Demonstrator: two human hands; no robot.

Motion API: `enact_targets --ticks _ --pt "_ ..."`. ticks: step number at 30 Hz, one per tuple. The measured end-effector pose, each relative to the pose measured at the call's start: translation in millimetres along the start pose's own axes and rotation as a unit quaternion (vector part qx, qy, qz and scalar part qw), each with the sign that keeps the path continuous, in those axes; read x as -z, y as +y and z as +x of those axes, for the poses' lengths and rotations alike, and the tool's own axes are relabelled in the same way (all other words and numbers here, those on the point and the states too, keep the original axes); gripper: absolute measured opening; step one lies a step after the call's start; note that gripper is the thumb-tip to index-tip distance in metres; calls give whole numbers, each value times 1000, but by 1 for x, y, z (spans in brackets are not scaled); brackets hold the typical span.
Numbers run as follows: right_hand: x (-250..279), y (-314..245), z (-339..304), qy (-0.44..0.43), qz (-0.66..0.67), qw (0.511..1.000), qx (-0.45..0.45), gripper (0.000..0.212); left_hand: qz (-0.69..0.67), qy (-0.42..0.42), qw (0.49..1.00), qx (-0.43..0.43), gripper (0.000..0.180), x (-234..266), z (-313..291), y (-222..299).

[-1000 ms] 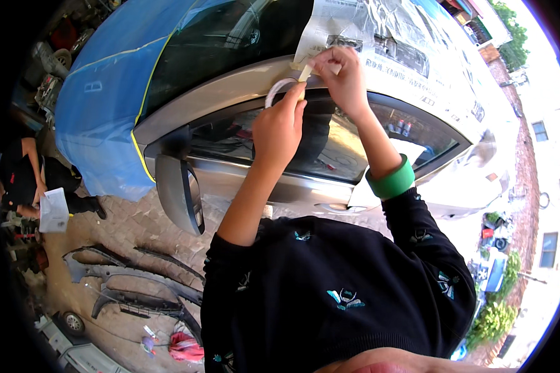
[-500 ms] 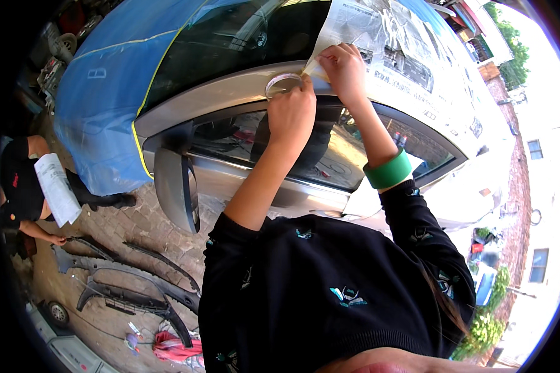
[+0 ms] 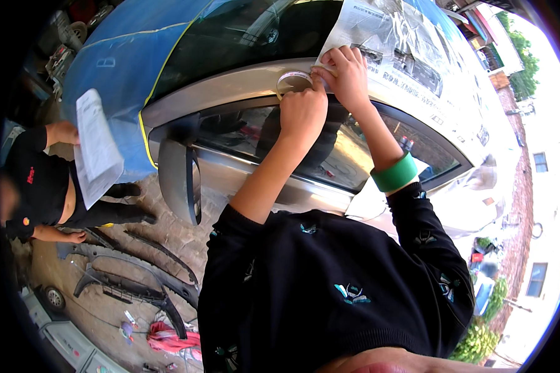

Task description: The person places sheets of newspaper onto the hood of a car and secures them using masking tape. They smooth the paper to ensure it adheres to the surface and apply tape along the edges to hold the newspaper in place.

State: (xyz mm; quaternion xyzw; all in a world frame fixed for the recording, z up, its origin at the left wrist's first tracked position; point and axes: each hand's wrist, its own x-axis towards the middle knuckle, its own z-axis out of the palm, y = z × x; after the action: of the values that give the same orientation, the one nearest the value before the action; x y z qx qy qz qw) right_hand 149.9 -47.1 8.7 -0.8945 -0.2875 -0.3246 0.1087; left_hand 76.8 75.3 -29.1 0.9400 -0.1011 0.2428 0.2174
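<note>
My left hand is closed on a roll of masking tape, holding it against the silver roof edge of a car. Close beside it, my right hand pinches the pale tape at the corner of a newspaper sheet. That sheet lies over the rear part of the roof, next to the dark glass. The fingers of both hands nearly meet, and they hide most of the tape strip. Around my right wrist sits a wide green ring, like a tape roll.
Blue sheeting edged with yellow tape covers the car's front. The side mirror juts out at my left. A co-worker stands there holding paper. Dark car trim parts and a red cloth lie on the ground.
My hands have come closer together at the newspaper's corner, and less of the tape strip shows. The co-worker has come further into view, with the paper raised beside the blue sheeting.
</note>
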Motion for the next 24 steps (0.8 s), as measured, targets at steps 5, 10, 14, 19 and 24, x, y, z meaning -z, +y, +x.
enact_targets --ticks 5,10,14,19,24 --pt "-1 -9 3 -25 -37 999 -31 32 -117 75 990 -3 30 -1 -15 -13" --pt "3 -15 0 -41 -86 995 -24 34 -105 131 984 -58 7 -8 -16 -9" --pt "-1 -15 -1 -43 -92 995 -11 27 -188 125 964 -139 14 35 -31 8" --pt "8 -19 -7 -6 -70 997 8 27 -262 429 860 92 28 62 -60 -69" --pt "7 -29 -11 25 -12 999 -30 27 -124 524 706 460 67 81 -148 -269"
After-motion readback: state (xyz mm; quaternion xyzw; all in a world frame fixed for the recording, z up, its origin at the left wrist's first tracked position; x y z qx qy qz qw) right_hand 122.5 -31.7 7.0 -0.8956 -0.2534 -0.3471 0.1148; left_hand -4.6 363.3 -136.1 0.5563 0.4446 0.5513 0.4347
